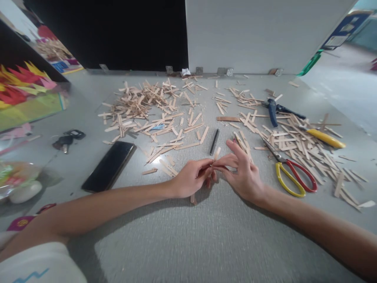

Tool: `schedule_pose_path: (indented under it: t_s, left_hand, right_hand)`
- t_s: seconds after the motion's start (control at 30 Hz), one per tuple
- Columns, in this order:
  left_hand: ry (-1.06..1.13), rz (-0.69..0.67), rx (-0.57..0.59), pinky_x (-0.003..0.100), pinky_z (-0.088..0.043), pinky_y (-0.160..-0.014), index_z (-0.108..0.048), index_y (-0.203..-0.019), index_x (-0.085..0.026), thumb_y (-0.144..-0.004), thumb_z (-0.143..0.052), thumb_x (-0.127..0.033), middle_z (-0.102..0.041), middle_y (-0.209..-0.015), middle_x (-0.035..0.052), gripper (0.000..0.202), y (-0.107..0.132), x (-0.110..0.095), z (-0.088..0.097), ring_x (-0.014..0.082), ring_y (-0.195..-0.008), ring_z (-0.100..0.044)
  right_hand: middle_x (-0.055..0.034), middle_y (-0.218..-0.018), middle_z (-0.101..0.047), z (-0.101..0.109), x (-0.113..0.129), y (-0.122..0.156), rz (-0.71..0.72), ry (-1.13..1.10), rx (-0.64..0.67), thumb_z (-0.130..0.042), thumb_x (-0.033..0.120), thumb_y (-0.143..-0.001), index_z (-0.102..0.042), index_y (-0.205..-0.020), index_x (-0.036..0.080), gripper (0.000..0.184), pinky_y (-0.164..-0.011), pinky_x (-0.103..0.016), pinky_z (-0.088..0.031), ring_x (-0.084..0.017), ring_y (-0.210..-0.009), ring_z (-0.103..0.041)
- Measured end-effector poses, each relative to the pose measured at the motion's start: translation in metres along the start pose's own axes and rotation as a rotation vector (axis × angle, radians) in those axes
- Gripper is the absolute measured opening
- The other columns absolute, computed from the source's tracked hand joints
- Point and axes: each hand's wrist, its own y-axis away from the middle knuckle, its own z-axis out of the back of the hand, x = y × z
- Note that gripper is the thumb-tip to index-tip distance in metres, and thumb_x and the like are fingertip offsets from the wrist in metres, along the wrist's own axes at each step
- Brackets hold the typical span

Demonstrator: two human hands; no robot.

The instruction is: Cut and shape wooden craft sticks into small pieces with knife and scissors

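Both hands meet over the middle of the grey table. My left hand (191, 177) is closed around a small wooden craft stick (217, 153), whose pale rounded end sticks up between the hands. Thumb and forefinger of my right hand (244, 173) pinch at the same stick near its middle; the other fingers are partly raised. Fingers cover the lower part of the stick. Just beyond the hands lies a black pen (215, 141). Another short stick piece (193, 199) shows on the table below my left hand.
A heap of craft sticks (141, 100) spreads at the back left, more at the right. Red-and-yellow scissors (294, 177), blue-handled pliers (272, 112) and a yellow-handled tool (325, 138) lie right. A phone (109, 167) and keys (69, 140) lie left. Upright panels (265, 35) close the back.
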Motion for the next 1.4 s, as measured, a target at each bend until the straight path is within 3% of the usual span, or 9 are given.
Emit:
schedule_pose_path:
  t_s: [0.3, 0.57, 0.8, 1.03, 1.1, 1.2, 1.3, 1.4]
  left_hand:
    - [-0.156, -0.007, 0.035, 0.025, -0.047, -0.061, -0.057, -0.090, -0.021, -0.111, -0.047, -0.030, -0.059, -0.071, -0.0035, 0.025, 0.003, -0.004, 0.001, 0.0111, -0.057, -0.055]
    - [-0.244, -0.066, 0.051, 0.026, -0.045, -0.063, -0.051, -0.079, -0.023, -0.101, -0.049, -0.015, -0.053, -0.062, -0.0057, 0.023, 0.001, -0.004, 0.002, 0.0125, -0.057, -0.053]
    - [-0.274, -0.053, 0.061, 0.027, -0.044, -0.065, -0.049, -0.075, -0.023, -0.094, -0.050, -0.009, -0.051, -0.060, -0.0056, 0.024, 0.001, -0.002, 0.003, 0.0134, -0.058, -0.052]
    - [-0.264, -0.064, 0.040, 0.026, -0.044, -0.062, -0.050, -0.078, -0.022, -0.099, -0.051, -0.015, -0.052, -0.062, -0.0055, 0.023, 0.003, 0.001, 0.002, 0.0125, -0.058, -0.052]
    - [-0.238, -0.060, 0.031, 0.026, -0.045, -0.061, -0.054, -0.084, -0.022, -0.104, -0.050, -0.020, -0.054, -0.065, -0.0053, 0.021, 0.004, -0.001, 0.001, 0.0119, -0.057, -0.053]
    - [-0.142, -0.068, -0.048, 0.024, -0.048, -0.059, -0.060, -0.102, -0.020, -0.111, -0.047, -0.030, -0.061, -0.072, -0.0034, 0.018, 0.006, -0.008, 0.000, 0.0112, -0.058, -0.057]
    - [-0.048, -0.049, -0.150, 0.022, -0.049, -0.055, -0.061, -0.120, -0.019, -0.114, -0.049, -0.038, -0.068, -0.085, 0.0002, 0.023, 0.009, -0.020, 0.001, 0.0104, -0.060, -0.060]
    - [0.031, -0.058, -0.170, 0.021, -0.053, -0.055, -0.060, -0.122, -0.018, -0.115, -0.050, -0.039, -0.070, -0.094, 0.0022, 0.024, 0.013, -0.037, 0.001, 0.0089, -0.060, -0.061]
  right_hand:
    - [-0.0074, -0.109, -0.085, 0.009, -0.012, 0.007, 0.190, 0.012, 0.127, -0.059, 0.007, -0.109, -0.012, -0.181, 0.030, 0.089, -0.076, -0.034, -0.073, -0.021, -0.088, -0.081]
    - [-0.0096, -0.102, -0.076, 0.013, -0.002, -0.003, 0.253, 0.029, 0.221, -0.047, 0.002, -0.111, -0.006, -0.181, 0.023, 0.084, -0.075, -0.035, -0.070, -0.022, -0.088, -0.073]
    - [-0.0066, -0.100, -0.075, 0.016, 0.007, -0.011, 0.238, 0.057, 0.268, -0.044, 0.000, -0.109, -0.013, -0.177, 0.024, 0.078, -0.076, -0.037, -0.070, -0.021, -0.082, -0.069]
    - [-0.0064, -0.099, -0.073, 0.011, 0.009, -0.001, 0.174, 0.046, 0.258, -0.040, 0.001, -0.109, -0.021, -0.174, 0.025, 0.072, -0.073, -0.037, -0.068, -0.023, -0.084, -0.069]
    - [-0.0053, -0.100, -0.073, 0.006, 0.008, 0.005, 0.125, 0.006, 0.200, -0.044, 0.004, -0.109, -0.038, -0.166, 0.028, 0.062, -0.076, -0.037, -0.068, -0.023, -0.087, -0.071]
    - [-0.0020, -0.094, -0.073, 0.000, 0.005, 0.011, -0.006, -0.075, 0.054, -0.055, 0.008, -0.109, -0.064, -0.135, 0.031, 0.036, -0.076, -0.035, -0.067, -0.022, -0.083, -0.073]
    - [-0.0004, -0.085, -0.072, 0.000, 0.006, 0.011, -0.058, -0.091, -0.008, -0.061, 0.009, -0.107, -0.068, -0.111, 0.029, 0.022, -0.070, -0.031, -0.065, -0.020, -0.074, -0.073]
    - [-0.0016, -0.084, -0.074, 0.003, 0.007, 0.011, -0.082, -0.051, 0.018, -0.061, 0.010, -0.106, -0.066, -0.107, 0.026, 0.017, -0.069, -0.031, -0.066, -0.020, -0.072, -0.074]
